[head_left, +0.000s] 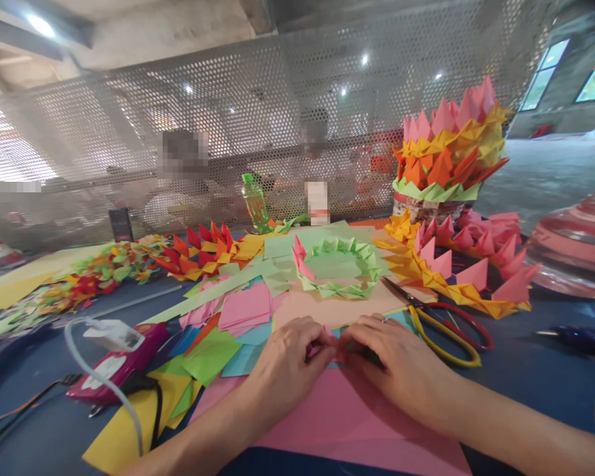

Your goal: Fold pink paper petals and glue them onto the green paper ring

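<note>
My left hand (292,350) and my right hand (394,357) meet over a large pink paper sheet (347,410). Both are closed, pinching a small piece of pink paper (333,344) between the fingertips; most of it is hidden by the fingers. Just beyond them lies a ring of folded light green paper (350,287), with pink folded points (301,258) set on its left side. To its left is a stack of pink paper squares (245,307). Scissors (436,324) with red and yellow handles lie past my right hand.
At the back right stands a tiered folded-paper piece (441,158), with a yellow and pink folded chain (466,284) before it. A magenta power strip (121,363) with cables lies left. A green bottle (255,205) stands by the perforated screen (277,119). A pen-like tool (580,338) lies right.
</note>
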`<state>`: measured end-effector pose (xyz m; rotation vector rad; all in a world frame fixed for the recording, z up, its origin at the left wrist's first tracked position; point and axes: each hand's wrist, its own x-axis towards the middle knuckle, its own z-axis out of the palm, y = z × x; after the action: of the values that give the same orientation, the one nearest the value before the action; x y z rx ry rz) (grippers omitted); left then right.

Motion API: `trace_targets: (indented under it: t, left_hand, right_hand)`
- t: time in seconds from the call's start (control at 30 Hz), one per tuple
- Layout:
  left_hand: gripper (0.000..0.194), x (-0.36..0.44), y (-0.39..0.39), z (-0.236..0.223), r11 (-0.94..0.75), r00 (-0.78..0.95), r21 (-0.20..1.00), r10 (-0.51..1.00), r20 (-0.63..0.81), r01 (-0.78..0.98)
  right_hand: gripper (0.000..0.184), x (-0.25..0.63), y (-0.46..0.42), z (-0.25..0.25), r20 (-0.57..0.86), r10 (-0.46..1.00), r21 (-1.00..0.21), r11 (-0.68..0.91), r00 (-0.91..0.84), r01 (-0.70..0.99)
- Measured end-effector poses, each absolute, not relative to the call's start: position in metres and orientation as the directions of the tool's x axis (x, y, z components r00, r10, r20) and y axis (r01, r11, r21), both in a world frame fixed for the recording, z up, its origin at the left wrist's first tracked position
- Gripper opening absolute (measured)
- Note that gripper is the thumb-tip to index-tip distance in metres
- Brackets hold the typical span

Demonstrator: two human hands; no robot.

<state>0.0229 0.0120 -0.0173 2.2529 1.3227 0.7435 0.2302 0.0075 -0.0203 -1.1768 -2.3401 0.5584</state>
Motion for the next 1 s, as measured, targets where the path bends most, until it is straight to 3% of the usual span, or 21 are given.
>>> trace_targets:
  t: [0.43, 0.73, 1.0]
  left_hand:
    - [0.017, 0.0239, 0.0119, -0.0164, -0.45, 0.393, 0.61, 0.889, 0.236, 0.652]
    - [0.016, 0.0234, 0.0133, -0.0208, -0.456, 0.39, 0.61, 0.887, 0.248, 0.648]
    - [0.019, 0.0169, 0.0085, -0.0233, -0.525, 0.433, 0.541, 0.851, 0.299, 0.658]
  right_hand:
    - [0.02, 0.2331, 0.0065, -0.0199, 0.257, 0.767, -0.485, 0.628, -0.587, 0.608]
    - [0.02, 0.2354, 0.0046, -0.0227, 0.278, 0.689, -0.272, 0.724, -0.669, 0.633]
    - [0.021, 0.2356, 0.0035, -0.0204, 0.269, 0.673, -0.235, 0.739, -0.689, 0.631]
